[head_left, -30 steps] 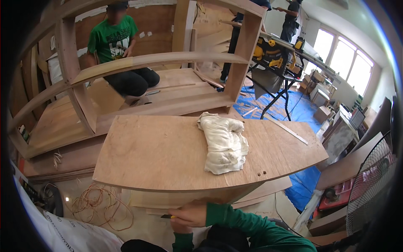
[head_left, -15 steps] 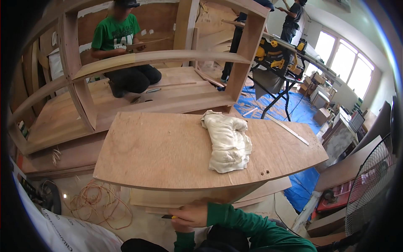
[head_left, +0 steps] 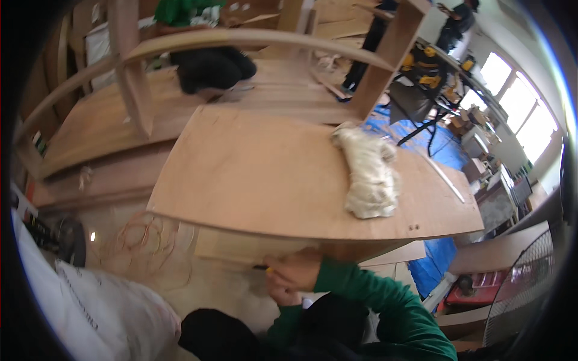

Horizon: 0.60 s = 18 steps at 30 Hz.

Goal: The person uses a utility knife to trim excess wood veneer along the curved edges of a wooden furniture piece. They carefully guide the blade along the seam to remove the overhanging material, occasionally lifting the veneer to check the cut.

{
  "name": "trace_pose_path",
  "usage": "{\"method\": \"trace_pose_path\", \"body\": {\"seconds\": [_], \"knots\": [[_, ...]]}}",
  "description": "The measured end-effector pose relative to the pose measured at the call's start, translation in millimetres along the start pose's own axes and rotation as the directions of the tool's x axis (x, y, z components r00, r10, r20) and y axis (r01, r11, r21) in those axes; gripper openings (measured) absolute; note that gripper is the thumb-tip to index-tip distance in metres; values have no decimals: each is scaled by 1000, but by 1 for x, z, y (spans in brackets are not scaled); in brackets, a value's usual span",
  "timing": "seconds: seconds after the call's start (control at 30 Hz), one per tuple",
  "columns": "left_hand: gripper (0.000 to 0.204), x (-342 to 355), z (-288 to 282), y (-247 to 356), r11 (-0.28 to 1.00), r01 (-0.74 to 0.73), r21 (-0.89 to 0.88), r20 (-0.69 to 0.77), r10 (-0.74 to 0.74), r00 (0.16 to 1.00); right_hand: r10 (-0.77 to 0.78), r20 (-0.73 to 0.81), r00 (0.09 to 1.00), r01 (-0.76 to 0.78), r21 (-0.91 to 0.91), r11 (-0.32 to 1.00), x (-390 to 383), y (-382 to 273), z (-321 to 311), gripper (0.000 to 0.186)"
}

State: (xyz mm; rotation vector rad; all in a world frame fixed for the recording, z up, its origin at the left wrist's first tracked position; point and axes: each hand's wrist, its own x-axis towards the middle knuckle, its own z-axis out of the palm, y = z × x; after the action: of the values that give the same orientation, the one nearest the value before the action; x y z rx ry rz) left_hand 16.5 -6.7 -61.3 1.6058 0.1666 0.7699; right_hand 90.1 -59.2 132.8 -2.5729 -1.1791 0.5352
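Board [head_left: 259,174] and white cloth [head_left: 370,174] now higher in frame, view tipped down

Head view, blurry: right hand [head_left: 301,269] closed around a small dark-tipped tool [head_left: 263,267], yellow bit showing, tip pointing left, below the board's near edge in frame. Left hand [head_left: 283,292] just under the right; can't tell its grip. Cloth lies bunched on board's right half, pale strip [head_left: 445,178] right of it. Co-worker [head_left: 214,69] kneels behind wooden frame [head_left: 241,37].

A small, slim tool [head_left: 260,266] sits in the right hand [head_left: 299,269], mostly covered by it. Its dark, narrow end sticks out toward the left, roughly level, and a spot of yellow shows right beside the grip. Blur hides its finer shape.
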Motion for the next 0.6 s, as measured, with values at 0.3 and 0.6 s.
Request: {"method": "trace_pose_path", "body": {"seconds": [0.3,0.6], "knots": [[22,10,-4,-4,928,-137,346,62,123,990,3,71,997,-1,-31,1000,6,-5,-12,25],[24,-14,-23,-5,955,32,293,172,-85,981,28,51,998,-24,-72,997,5,-10,-7,25]]}}
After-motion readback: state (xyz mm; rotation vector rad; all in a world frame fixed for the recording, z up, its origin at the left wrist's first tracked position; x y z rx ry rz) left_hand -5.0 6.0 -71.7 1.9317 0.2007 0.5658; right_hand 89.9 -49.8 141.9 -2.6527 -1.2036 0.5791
